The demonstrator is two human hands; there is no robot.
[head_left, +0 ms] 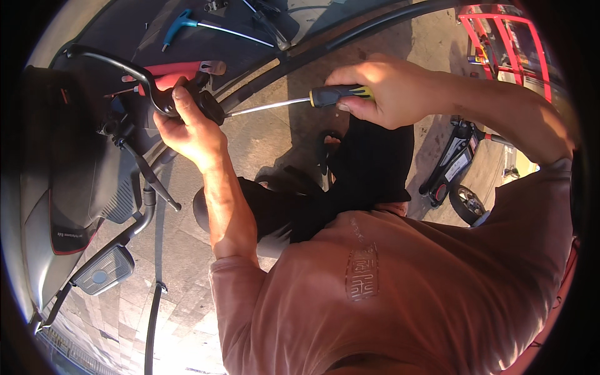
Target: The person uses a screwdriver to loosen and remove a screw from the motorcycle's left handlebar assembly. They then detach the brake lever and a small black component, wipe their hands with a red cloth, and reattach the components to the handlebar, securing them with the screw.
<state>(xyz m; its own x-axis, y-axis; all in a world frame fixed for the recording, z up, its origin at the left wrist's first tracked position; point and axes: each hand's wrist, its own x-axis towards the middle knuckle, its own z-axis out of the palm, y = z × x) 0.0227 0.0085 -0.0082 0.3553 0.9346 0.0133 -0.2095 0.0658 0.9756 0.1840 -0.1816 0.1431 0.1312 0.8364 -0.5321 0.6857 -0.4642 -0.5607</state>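
Head view: the right hand has its fingers wrapped around the black-and-yellow handle of a screwdriver — its shank pointing left to a round black fitting. The left hand's fingers hold that fitting, beside a bent black tube. Beyond lie red-handled pliers and — farther off — a blue T-handle hex key.

The screwdriver's shaft gleamed, smooth metal; its handle looked like plastic, the shirt matt cloth, the paving dull stone.
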